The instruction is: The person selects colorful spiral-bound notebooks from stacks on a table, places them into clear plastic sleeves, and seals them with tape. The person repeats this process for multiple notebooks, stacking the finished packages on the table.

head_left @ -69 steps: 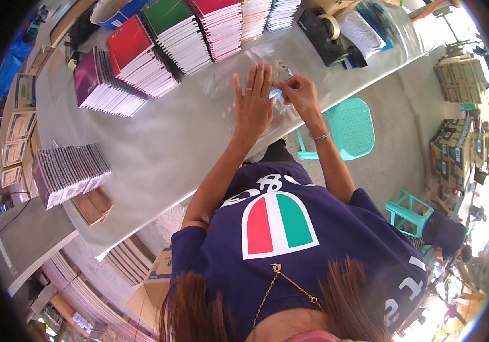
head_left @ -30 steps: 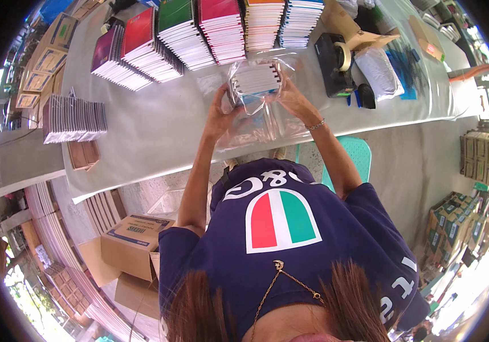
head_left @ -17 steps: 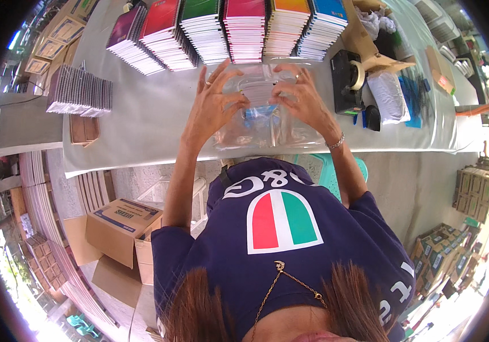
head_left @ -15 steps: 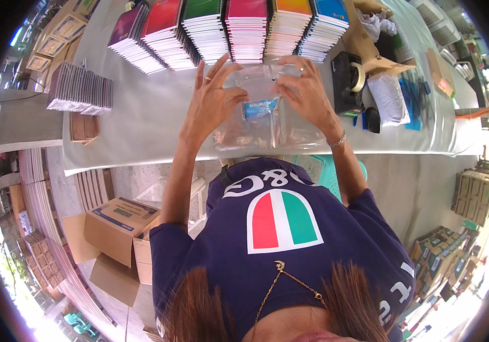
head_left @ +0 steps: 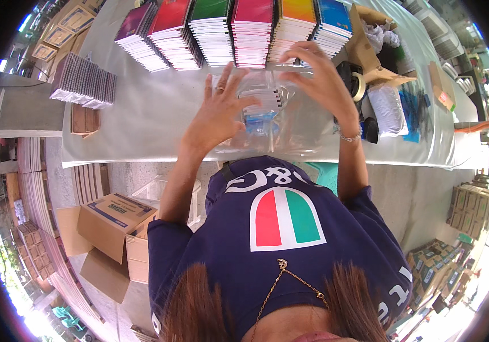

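On the table in front of me lies a clear plastic bag (head_left: 296,142), with a small spiral-bound pad (head_left: 260,100) showing white through it. Just nearer to me is a small blue piece (head_left: 261,123), partly under glare. Above the bag's left side is my left hand (head_left: 217,117), open with its fingers spread; whether it touches the plastic I cannot tell. Nothing shows in my right hand (head_left: 320,77); it is raised at the bag's upper right, fingers apart and a little blurred, near the stack of yellow notebooks (head_left: 293,40).
More notebook stacks in purple (head_left: 142,40), red, green, pink and blue (head_left: 334,28) line the table's far side. A dark tape dispenser (head_left: 354,85), a white packet (head_left: 387,108) and an opened carton (head_left: 367,48) stand right. Small notebooks (head_left: 84,81) are piled left.
My hands have moved apart. The right one has lifted off the plastic up and to the right, while the left has shifted slightly down and spread its fingers.
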Motion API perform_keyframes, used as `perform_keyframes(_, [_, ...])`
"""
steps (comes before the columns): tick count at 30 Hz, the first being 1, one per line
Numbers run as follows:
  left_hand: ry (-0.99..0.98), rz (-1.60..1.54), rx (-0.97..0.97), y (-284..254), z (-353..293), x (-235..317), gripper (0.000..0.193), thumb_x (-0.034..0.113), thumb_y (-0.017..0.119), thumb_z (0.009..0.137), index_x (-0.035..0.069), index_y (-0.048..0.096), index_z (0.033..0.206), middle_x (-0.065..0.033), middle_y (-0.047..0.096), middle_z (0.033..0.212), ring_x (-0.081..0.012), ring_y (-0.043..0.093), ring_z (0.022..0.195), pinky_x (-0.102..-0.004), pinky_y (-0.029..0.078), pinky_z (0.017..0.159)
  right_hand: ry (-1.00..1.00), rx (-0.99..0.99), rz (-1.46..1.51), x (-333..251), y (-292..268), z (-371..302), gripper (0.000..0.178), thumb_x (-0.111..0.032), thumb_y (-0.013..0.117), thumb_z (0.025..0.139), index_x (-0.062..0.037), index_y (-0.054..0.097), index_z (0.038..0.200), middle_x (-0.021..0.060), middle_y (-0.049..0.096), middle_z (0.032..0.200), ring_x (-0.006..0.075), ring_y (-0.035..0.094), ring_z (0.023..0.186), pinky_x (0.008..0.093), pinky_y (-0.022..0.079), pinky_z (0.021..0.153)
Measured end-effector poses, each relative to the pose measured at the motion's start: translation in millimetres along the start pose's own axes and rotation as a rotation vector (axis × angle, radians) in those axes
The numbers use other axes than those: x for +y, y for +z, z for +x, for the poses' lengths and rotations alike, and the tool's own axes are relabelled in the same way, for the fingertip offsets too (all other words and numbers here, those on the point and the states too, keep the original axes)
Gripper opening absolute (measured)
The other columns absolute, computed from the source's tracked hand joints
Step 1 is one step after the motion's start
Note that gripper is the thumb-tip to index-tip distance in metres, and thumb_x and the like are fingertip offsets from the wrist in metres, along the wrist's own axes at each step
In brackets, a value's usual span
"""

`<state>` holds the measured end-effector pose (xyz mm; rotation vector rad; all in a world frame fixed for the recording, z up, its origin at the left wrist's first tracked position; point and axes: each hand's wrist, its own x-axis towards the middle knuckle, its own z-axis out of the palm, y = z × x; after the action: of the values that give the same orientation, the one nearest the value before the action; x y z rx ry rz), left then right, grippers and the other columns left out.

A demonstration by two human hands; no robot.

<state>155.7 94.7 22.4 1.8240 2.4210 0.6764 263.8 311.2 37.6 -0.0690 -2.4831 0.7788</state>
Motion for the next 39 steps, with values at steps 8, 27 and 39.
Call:
perform_keyframes(8, [-0.161, -0.446, 0.151, -10, 19, -19, 0.031, 0.017, 0.075, 0.077, 0.009, 0.063, 0.104, -0.0106, 0.053, 0.126, -0.0322, 0.052, 0.118, -0.0451, 0.041, 0.099, 0.126, -0.051, 0.128, 22, 31, 17, 0.019, -0.015, 0.072, 0.081, -0.004, 0.068, 0.097, 0.0063, 0.069, 0.083, 0.0207, 0.062, 0.072, 0.0361, 0.05, 0.07])
perform_keyframes(27, [-0.197, -0.017, 0.068, -5, -11, -7, 0.042, 0.0, 0.075, 0.069, 0.016, 0.068, 0.108, -0.0057, 0.05, 0.128, -0.028, 0.044, 0.127, -0.0452, 0.035, 0.107, 0.045, -0.427, 0.01, 12, -11, -16, 0.028, -0.016, 0.079, 0.071, -0.0145, 0.07, 0.098, 0.0122, 0.047, 0.133, 0.0318, 0.042, 0.124, 0.0435, 0.036, 0.103])
perform_keyframes(39, [-0.206, -0.155, 0.259, 46, -1, 13, 0.017, 0.019, 0.08, 0.07, 0.013, 0.072, 0.084, -0.0053, 0.045, 0.137, -0.0287, 0.033, 0.137, -0.0501, 0.022, 0.114, 0.049, -0.283, 0.018, 8, 29, -45, 0.022, -0.023, 0.083, 0.067, -0.015, 0.072, 0.084, 0.0045, 0.042, 0.142, 0.0317, 0.034, 0.132, 0.0486, 0.027, 0.108])
